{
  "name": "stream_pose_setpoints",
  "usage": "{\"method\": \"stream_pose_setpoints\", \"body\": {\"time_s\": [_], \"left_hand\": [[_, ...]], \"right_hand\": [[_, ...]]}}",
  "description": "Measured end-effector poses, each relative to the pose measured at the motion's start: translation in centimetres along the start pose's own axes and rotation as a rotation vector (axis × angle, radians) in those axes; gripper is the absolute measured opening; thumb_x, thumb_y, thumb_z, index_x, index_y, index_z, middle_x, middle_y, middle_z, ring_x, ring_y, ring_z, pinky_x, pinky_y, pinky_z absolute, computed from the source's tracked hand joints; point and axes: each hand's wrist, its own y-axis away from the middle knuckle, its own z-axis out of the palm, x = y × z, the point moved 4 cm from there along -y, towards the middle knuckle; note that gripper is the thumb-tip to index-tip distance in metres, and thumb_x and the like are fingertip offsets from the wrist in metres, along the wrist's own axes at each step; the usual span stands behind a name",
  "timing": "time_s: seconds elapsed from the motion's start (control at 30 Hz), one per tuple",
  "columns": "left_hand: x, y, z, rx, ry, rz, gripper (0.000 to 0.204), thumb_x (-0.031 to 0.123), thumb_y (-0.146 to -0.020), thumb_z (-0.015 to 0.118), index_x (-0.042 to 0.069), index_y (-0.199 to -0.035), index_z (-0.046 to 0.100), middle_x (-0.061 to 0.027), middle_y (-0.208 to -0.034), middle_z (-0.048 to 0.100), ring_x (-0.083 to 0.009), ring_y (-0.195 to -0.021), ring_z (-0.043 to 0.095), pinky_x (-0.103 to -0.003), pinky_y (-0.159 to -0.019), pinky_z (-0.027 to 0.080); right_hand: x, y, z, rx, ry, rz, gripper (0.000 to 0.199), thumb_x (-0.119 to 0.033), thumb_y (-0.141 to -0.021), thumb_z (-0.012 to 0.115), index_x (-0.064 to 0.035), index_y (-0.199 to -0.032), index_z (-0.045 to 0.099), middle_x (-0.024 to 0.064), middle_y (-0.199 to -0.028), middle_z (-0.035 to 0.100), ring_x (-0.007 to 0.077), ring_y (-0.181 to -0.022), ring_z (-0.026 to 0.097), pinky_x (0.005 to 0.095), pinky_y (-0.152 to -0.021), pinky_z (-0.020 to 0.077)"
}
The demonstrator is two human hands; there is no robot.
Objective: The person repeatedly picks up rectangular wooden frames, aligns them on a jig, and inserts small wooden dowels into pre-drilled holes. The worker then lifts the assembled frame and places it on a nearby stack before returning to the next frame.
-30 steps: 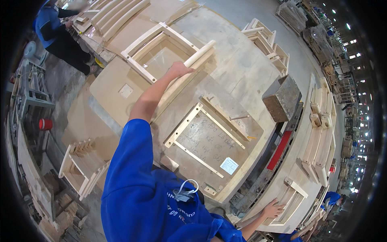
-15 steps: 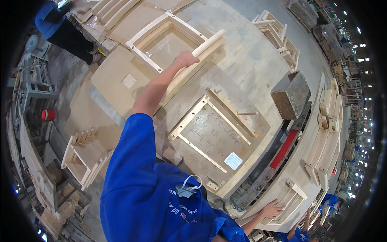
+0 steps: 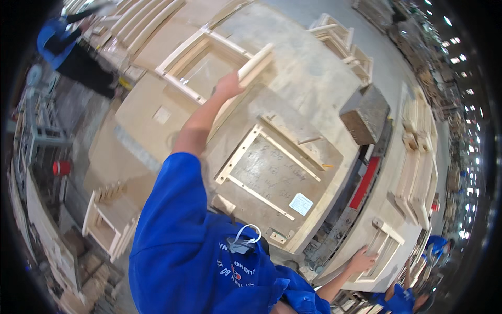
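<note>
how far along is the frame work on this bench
Done: one pale wooden rectangular frame lies assembled on the far side of the workbench. In hand: the left hand holds a long pale wooden slat above the bench; the right hand rests on a second wooden frame at the right. Left: the slat is not yet set down anywhere.

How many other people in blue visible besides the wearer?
2: one person in blue at the upper left beside the stacked frames, another at the lower right edge by the long bench. More may be hidden at the dark rim.
</note>
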Motion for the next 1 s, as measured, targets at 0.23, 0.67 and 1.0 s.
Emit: {"method": "stream_pose_setpoints", "body": {"time_s": [0.23, 0.67, 1.0], "left_hand": [[-1.0, 9.6, 0.1, 0.075, -0.167, 0.156, 0.095, 0.037, -0.069, 0.080, 0.002, -0.143, 0.033, -0.0241, -0.144, 0.038, -0.0386, -0.134, 0.035, -0.052, -0.111, 0.027], [36.3, 39.6, -2.6, -0.432, 0.486, 1.584, 0.051, 0.015, -0.073, 0.076, 0.018, -0.122, 0.063, -0.0078, -0.139, 0.051, -0.0341, -0.130, 0.043, -0.045, -0.107, 0.038], [40.8, 71.9, 6.6, -0.959, -0.092, 2.648, 0.044, 0.048, -0.057, 0.080, 0.010, -0.073, 0.065, -0.0047, -0.078, 0.064, -0.0244, -0.096, 0.062, -0.048, -0.112, 0.032]], "right_hand": [[-1.8, -8.2, 1.5, -0.156, -0.715, -0.156, 0.063, -0.047, -0.078, 0.072, 0.0110, -0.101, 0.064, 0.0325, -0.094, 0.065, 0.0461, -0.093, 0.063, 0.0498, -0.080, 0.0494], [12.4, 18.7, -16.0, -0.543, -0.658, -0.629, 0.042, -0.042, -0.077, 0.072, -0.0039, -0.083, 0.055, 0.0159, -0.077, 0.059, 0.0402, -0.077, 0.059, 0.0505, -0.069, 0.0458], [37.6, 41.1, -21.5, -0.557, -0.366, -0.314, 0.020, -0.009, -0.071, 0.070, -0.0134, -0.088, 0.059, -0.0020, -0.097, 0.061, 0.0162, -0.108, 0.057, 0.0445, -0.103, 0.0388]]}}
